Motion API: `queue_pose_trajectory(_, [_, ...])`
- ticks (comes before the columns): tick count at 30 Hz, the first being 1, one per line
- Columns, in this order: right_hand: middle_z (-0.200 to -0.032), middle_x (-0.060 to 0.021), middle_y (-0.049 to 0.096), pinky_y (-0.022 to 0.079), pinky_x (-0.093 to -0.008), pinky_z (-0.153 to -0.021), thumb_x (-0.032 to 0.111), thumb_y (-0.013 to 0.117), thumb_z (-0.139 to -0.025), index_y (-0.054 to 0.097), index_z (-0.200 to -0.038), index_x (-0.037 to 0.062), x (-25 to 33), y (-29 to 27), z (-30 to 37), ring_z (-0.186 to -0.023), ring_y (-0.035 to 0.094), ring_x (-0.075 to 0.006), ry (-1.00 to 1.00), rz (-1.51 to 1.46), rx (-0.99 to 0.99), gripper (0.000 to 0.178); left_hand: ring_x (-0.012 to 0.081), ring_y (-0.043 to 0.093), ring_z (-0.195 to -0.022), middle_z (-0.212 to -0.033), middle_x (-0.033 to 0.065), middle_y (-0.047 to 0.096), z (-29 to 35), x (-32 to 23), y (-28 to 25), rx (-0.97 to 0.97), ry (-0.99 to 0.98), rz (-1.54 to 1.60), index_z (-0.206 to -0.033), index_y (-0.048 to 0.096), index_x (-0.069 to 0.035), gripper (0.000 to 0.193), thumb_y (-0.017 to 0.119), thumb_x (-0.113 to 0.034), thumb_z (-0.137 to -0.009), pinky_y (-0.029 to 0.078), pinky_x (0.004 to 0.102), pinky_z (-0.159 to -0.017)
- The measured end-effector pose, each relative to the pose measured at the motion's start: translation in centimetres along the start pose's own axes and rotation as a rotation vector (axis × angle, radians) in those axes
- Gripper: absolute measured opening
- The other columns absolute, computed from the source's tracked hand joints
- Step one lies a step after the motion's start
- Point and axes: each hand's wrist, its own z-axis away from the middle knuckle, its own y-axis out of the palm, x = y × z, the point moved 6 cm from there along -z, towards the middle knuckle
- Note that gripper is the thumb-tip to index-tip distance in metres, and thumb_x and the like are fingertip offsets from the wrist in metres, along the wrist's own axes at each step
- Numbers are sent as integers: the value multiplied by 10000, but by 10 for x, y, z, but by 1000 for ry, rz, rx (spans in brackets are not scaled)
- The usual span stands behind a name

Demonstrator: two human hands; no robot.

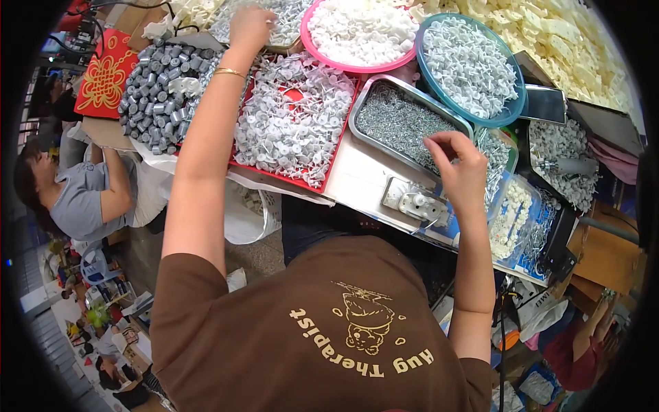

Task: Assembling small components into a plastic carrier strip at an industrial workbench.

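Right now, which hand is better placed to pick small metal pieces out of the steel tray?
Right. The right hand hovers at the near edge of the steel tray of small metal pieces, fingers pinched. The left hand is stretched far off, over a tray of white parts.

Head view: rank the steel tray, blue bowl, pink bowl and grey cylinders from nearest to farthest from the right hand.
1. Steel tray, directly under the right hand, at its fingertips.
2. Blue bowl, just beyond, up and right.
3. Pink bowl, farther up and left.
4. Grey cylinders, far left, past the red tray.
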Motion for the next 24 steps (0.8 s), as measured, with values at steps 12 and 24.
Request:
queue_pose_trajectory(12, [-832,-43,713,524,-217,-677,48,703,-939,672,-979,-20,-7,-31,27,-750,678,-85,211,-181,-12,85,365,622,-971,-1007,120,712,-17,-6,24,254,244,30,-946,696,-84,137,713,-179,-848,512,456,-886])
queue_pose_trajectory(24, [-869,-79,718,580,-262,-717,33,686,-948,652,-980,-38,-23,-41,48,-778,701,-130,301,-401,-57,85,380,657,-912,-990,157,697,-8,12,-8,1,-38,295,-994,623,-37,207,643,-238,-946,521,433,-820])
